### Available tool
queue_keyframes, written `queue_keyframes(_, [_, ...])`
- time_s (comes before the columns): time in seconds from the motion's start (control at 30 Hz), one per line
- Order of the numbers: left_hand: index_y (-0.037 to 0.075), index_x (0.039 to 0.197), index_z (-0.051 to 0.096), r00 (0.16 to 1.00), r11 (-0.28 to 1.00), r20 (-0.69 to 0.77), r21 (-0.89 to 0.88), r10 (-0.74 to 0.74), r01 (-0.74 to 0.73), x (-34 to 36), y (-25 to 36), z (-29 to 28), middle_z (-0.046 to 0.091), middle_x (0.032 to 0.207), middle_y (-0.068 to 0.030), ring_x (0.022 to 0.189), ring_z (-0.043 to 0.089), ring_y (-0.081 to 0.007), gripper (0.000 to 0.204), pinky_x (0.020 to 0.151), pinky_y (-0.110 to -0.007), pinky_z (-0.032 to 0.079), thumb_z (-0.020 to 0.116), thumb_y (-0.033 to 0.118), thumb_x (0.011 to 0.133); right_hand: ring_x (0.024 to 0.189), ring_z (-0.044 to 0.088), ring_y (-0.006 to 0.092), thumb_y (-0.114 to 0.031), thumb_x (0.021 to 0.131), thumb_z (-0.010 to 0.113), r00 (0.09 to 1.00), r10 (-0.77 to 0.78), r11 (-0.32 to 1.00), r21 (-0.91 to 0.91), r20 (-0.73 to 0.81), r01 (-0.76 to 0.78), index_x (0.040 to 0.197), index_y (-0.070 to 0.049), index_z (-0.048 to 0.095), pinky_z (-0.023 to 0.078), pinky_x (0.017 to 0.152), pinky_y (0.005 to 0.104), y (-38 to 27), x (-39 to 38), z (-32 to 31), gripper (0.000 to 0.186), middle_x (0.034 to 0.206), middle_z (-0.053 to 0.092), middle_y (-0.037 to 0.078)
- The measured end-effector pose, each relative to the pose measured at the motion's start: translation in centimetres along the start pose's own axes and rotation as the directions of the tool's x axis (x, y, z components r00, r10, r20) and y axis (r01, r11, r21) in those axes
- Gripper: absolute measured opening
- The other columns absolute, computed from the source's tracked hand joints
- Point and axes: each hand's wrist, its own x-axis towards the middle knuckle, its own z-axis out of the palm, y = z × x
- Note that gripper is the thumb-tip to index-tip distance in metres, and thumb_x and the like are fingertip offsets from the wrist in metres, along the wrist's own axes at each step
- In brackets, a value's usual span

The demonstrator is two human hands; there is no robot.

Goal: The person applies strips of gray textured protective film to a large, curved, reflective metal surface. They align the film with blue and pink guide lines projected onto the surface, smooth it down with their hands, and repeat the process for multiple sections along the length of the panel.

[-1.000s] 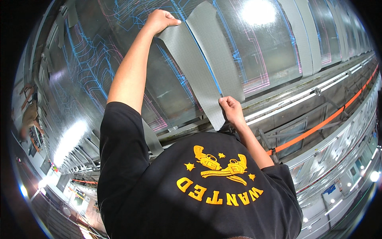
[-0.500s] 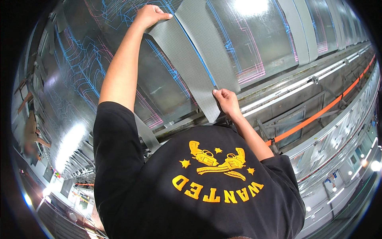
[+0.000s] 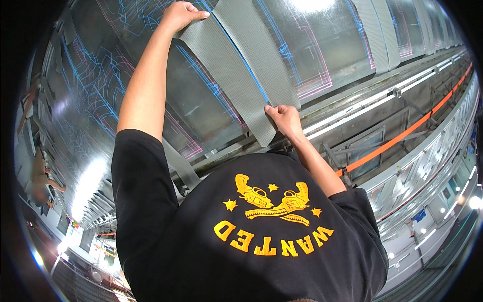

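A long grey textured strip (image 3: pixel 214 61) lies on a shiny dark surface (image 3: pixel 193 114) marked with blue and pink lines; a second grey piece beside it is separated by a narrow blue line (image 3: pixel 242 63). My left hand (image 3: pixel 180 16) is closed, pinching the upper end of the left strip at its edge. Down near the surface's front edge, my right hand (image 3: pixel 284 119) pinches the same strip's lower part beside the blue line.
More grey strips (image 3: pixel 377 35) lie along the surface to the right and left. A metal rail (image 3: pixel 381 100) and an orange band (image 3: pixel 382 149) run along the front edge. A co-worker (image 3: pixel 40 171) is at the far left. My black T-shirt fills the bottom.
Both hands, the strips and the surface have shifted up and leftward in the picture. Both grips on the strip look the same.
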Motion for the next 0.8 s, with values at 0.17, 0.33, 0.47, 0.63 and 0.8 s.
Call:
queue_keyframes(0.17, [0.008, 0.083, 0.075, 1.0, 1.0, -0.004, -0.004, 0.011, -0.011, -0.1, -0.2, 0.0, 0.073, 0.079, -0.0033, 0.072, 0.066, -0.0143, 0.046, 0.069, -0.032, 0.052, 0.094, 0.049, 0.074, 0.057, 0.057, 0.0157, -0.039, 0.094, 0.074, 1.0, -0.014, 1.0, -0.016, -0.008, 0.014, 0.077, 0.005, 0.072, 0.049, 0.058, 0.0394, -0.4, -0.2, -0.2, 0.047, 0.059, 0.059, 0.011])
queue_keyframes(0.33, [0.008, 0.084, 0.075, 1.0, 1.0, 0.001, -0.022, 0.018, -0.018, 0.0, -0.4, 0.2, 0.072, 0.078, -0.0029, 0.071, 0.065, -0.0139, 0.047, 0.068, -0.032, 0.052, 0.093, 0.05, 0.074, 0.057, 0.058, 0.0164, -0.039, 0.094, 0.074, 1.0, -0.01, 1.0, -0.007, -0.009, 0.01, 0.076, 0.005, 0.072, 0.049, 0.058, 0.0396, -0.4, -0.1, -0.2, 0.047, 0.058, 0.06, 0.012])
queue_keyframes(0.47, [0.008, 0.084, 0.075, 1.0, 1.0, 0.004, -0.008, 0.021, -0.021, 0.1, -0.3, 0.1, 0.072, 0.077, -0.0022, 0.071, 0.065, -0.0136, 0.048, 0.067, -0.033, 0.052, 0.092, 0.051, 0.075, 0.057, 0.058, 0.0175, -0.039, 0.094, 0.074, 1.0, -0.014, 1.0, -0.013, -0.02, 0.013, 0.075, 0.005, 0.071, 0.049, 0.058, 0.0404, -0.2, 0.0, 0.0, 0.048, 0.058, 0.06, 0.012])
queue_keyframes(0.63, [0.008, 0.088, 0.074, 1.0, 0.978, -0.006, 0.206, 0.016, -0.014, -0.1, 0.4, -0.3, 0.071, 0.077, -0.0045, 0.072, 0.068, -0.0194, 0.052, 0.069, -0.037, 0.054, 0.089, 0.056, 0.076, 0.057, 0.061, 0.0197, -0.041, 0.093, 0.075, 0.999, -0.016, 0.997, -0.07, -0.028, 0.014, 0.075, 0.005, 0.072, 0.05, 0.06, 0.0417, -0.5, 0.0, 0.0, 0.05, 0.059, 0.062, 0.014])
queue_keyframes(0.8, [0.007, 0.12, 0.067, 0.966, 0.794, -0.179, 0.606, 0.188, -0.042, -4.0, 7.2, 0.5, 0.068, 0.12, -0.0154, 0.111, 0.065, -0.0332, 0.06, 0.095, -0.049, 0.049, 0.083, 0.05, 0.083, 0.058, 0.066, 0.0249, -0.044, 0.093, 0.075, 0.999, 0.012, 0.991, -0.129, -0.04, -0.017, 0.076, 0.004, 0.073, 0.053, 0.062, 0.0435, -0.3, 0.0, -0.4, 0.052, 0.061, 0.065, 0.017])
